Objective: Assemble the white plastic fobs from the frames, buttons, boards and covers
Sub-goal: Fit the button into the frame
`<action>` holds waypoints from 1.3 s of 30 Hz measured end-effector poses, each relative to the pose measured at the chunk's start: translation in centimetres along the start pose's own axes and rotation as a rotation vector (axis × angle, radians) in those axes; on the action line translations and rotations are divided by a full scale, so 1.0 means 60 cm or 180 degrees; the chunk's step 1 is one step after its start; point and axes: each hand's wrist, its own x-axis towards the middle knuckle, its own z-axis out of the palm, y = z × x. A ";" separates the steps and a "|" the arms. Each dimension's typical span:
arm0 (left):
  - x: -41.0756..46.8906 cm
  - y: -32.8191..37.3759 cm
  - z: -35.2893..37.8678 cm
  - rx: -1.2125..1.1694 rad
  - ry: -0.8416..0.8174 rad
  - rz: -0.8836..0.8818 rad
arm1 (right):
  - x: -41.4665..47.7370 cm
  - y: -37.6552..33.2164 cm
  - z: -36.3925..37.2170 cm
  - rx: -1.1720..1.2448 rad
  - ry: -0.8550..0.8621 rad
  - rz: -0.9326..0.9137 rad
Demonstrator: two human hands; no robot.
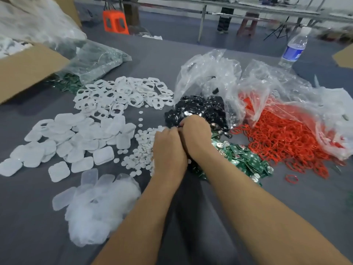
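1. Nearest, a heap of translucent shells point(95, 205) lies on the grey table point(34, 238) beside the left forearm. The pieces overlap too much to count.
2. The left hand point(169, 150) and right hand point(194, 135) meet knuckle to knuckle at the middle of the spread, likely because every heap is then a short reach away. Both sets of fingers curl inward towards each other, probably working a fob part. The backs of the hands hide it, so what they grip, if anything, cannot be told.
3. Round white buttons point(141, 150) touch the left hand. Green boards point(246, 159) lie just beside the right wrist. There are dozens of each, beyond counting.
4. Further left sit the white covers point(66, 146), and beyond them the white frames point(124, 94). Each kind keeps its own heap, seemingly so that parts can be picked without searching.
5. Past the hands, black parts point(200, 109) spill from one clear bag point(208, 73) and red rings point(282, 138) spill from a second. One ring lies alone nearer the person.
6. Farthest are one cardboard box point(28, 67), one water bottle point(295, 48) and one orange stool point(115, 22).
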 end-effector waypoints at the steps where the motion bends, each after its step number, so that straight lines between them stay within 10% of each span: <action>1: 0.013 0.000 0.004 0.0183 -0.0058 0.0068 | 0.006 0.000 0.006 0.0022 -0.0039 -0.0001; 8: 0.040 -0.012 0.008 0.0418 -0.0181 0.0526 | 0.008 0.004 0.001 0.0574 -0.0117 0.0110; 13: 0.012 -0.009 -0.046 -0.1313 -0.0063 -0.0018 | -0.063 0.019 -0.049 0.1787 0.0038 0.0250; 20: -0.167 0.019 -0.125 -0.3448 -0.1268 -0.0503 | -0.306 0.073 -0.129 0.4580 -0.0544 0.0732; 39: -0.377 0.091 -0.132 -0.3250 -0.1671 -0.0112 | -0.568 0.157 -0.165 0.6557 -0.0322 0.1342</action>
